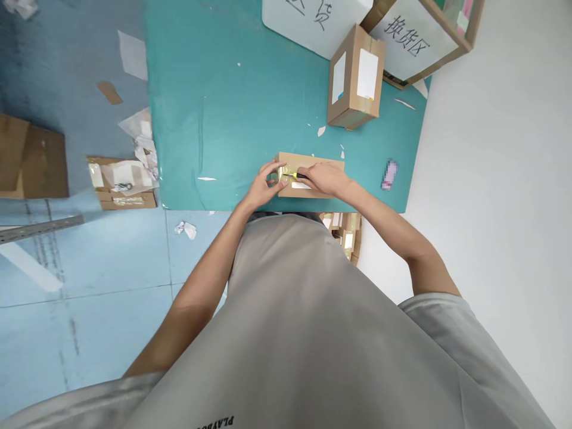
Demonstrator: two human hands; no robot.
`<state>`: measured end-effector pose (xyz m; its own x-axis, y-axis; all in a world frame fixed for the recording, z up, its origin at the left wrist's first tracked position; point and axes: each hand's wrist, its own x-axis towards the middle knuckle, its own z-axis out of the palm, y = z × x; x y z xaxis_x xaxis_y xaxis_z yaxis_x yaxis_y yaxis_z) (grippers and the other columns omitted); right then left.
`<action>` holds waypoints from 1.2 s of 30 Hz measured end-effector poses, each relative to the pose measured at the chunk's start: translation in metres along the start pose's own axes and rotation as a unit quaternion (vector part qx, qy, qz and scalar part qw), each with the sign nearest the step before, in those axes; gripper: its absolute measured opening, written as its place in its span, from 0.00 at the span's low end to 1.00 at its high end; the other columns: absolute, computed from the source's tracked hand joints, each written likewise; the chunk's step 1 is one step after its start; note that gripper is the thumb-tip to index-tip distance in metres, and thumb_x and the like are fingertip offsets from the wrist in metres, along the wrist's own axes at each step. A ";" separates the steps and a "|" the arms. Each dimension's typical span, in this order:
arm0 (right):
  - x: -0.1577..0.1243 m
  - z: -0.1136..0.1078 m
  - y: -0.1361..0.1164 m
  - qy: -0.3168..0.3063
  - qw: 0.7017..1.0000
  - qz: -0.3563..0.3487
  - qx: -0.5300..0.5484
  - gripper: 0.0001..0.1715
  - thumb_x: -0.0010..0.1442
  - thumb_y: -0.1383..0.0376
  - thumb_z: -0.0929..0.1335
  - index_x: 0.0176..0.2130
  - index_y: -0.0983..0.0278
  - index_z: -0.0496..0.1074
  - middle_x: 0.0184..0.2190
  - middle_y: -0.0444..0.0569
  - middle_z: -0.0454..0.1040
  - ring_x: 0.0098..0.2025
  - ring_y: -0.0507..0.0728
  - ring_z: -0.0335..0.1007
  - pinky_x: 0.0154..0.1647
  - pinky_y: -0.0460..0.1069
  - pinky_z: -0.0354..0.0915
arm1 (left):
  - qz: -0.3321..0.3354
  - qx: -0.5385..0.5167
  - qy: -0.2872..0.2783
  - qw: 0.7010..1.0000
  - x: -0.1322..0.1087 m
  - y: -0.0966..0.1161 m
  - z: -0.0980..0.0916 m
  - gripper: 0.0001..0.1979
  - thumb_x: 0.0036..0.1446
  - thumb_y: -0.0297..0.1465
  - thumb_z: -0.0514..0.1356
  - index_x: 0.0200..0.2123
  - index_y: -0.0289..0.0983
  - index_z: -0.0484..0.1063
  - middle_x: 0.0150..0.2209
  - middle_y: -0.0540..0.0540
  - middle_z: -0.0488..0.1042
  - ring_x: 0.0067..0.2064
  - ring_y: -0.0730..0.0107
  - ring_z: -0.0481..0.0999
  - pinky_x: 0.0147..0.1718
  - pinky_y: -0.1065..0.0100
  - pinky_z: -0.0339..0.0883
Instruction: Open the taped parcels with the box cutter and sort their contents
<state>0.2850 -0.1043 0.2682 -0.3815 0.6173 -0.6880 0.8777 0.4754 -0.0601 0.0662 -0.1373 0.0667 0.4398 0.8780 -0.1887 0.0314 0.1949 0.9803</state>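
Observation:
A small cardboard box (pixel 322 160) lies on the green-topped table (pixel 232 119) at its near edge, right in front of me. Clear tape shines on its left end, and a white label (pixel 301 185) shows on its top. My left hand (pixel 263 186) grips that left end, thumb and fingers apart around the corner. In my right hand (pixel 325 179), resting over the box, is a slim tool (pixel 300 176) with a black and yellow handle. Its thin dark tip points left onto the taped part; whether it is a blade or a shaft I cannot tell.
A taller labelled carton (pixel 353 80) stands at the back right, before a white bin (pixel 313 24) and an open box with a handwritten sign (pixel 406 39). A blurred pinkish item (pixel 389 174) lies at the right. Flattened cardboard (pixel 127 199) and paper scraps litter the left floor.

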 end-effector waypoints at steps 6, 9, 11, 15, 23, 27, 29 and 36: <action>0.002 -0.003 -0.002 -0.010 1.000 0.018 -0.014 0.29 0.88 0.51 0.59 0.70 0.64 0.75 0.55 0.64 0.88 0.52 0.69 0.85 0.47 0.53 0.63 | 0.003 0.008 -0.009 1.000 0.000 0.002 0.000 0.42 0.63 0.58 0.73 0.73 0.45 0.75 0.80 0.32 0.63 0.74 0.41 0.73 0.66 0.47 0.79; 0.002 -0.006 -0.002 -0.012 1.000 0.015 -0.019 0.30 0.88 0.51 0.59 0.70 0.64 0.75 0.55 0.64 0.88 0.53 0.69 0.85 0.47 0.53 0.63 | 0.004 0.007 -0.011 1.000 0.001 0.001 0.000 0.42 0.64 0.58 0.72 0.73 0.44 0.75 0.79 0.32 0.62 0.74 0.41 0.73 0.66 0.46 0.79; 0.002 -0.007 -0.003 -0.015 1.000 0.013 -0.020 0.30 0.88 0.51 0.58 0.71 0.64 0.75 0.55 0.64 0.88 0.53 0.69 0.85 0.47 0.54 0.63 | 0.006 0.005 -0.011 1.000 0.001 0.001 0.000 0.41 0.64 0.57 0.72 0.73 0.44 0.74 0.79 0.32 0.62 0.76 0.40 0.71 0.67 0.46 0.78; 0.001 -0.011 -0.005 -0.020 0.999 0.013 -0.026 0.31 0.88 0.50 0.57 0.71 0.64 0.75 0.55 0.64 0.88 0.54 0.69 0.85 0.47 0.54 0.64 | 0.010 0.003 -0.017 1.000 0.000 0.003 0.000 0.40 0.65 0.55 0.72 0.74 0.46 0.74 0.79 0.34 0.63 0.78 0.39 0.68 0.68 0.46 0.78; 0.010 -0.022 -0.022 -0.025 0.998 0.034 -0.053 0.29 0.87 0.53 0.59 0.69 0.66 0.76 0.55 0.68 0.87 0.56 0.71 0.85 0.54 0.57 0.69 | 0.007 -0.013 0.003 1.000 0.002 0.002 0.002 0.38 0.64 0.52 0.74 0.72 0.47 0.76 0.77 0.34 0.65 0.77 0.38 0.70 0.66 0.45 0.79; 0.014 -0.029 -0.031 -0.031 0.996 0.035 -0.076 0.26 0.85 0.65 0.58 0.68 0.66 0.78 0.56 0.67 0.87 0.58 0.72 0.85 0.53 0.58 0.72 | 0.007 -0.002 0.007 1.000 0.003 0.002 0.003 0.39 0.64 0.53 0.73 0.73 0.46 0.76 0.77 0.34 0.66 0.77 0.38 0.70 0.65 0.47 0.80; 0.014 -0.029 -0.033 -0.028 0.996 0.037 -0.079 0.27 0.83 0.68 0.59 0.67 0.65 0.80 0.56 0.67 0.88 0.58 0.71 0.85 0.53 0.58 0.73 | 0.005 0.000 0.007 1.000 0.003 0.002 0.003 0.39 0.63 0.54 0.73 0.73 0.45 0.76 0.77 0.33 0.66 0.78 0.38 0.69 0.65 0.47 0.80; 0.011 -0.018 -0.030 -0.018 0.998 0.039 -0.050 0.27 0.81 0.70 0.59 0.69 0.67 0.78 0.54 0.68 0.88 0.59 0.73 0.85 0.56 0.60 0.71 | -0.001 0.011 0.018 1.000 0.001 0.001 0.004 0.39 0.64 0.57 0.73 0.72 0.47 0.76 0.78 0.35 0.65 0.76 0.40 0.71 0.66 0.48 0.79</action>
<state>0.2493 -0.1003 0.2754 -0.3004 0.6325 -0.7140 0.8700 0.4885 0.0667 0.0704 -0.1384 0.0673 0.4070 0.8929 -0.1923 0.0526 0.1873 0.9809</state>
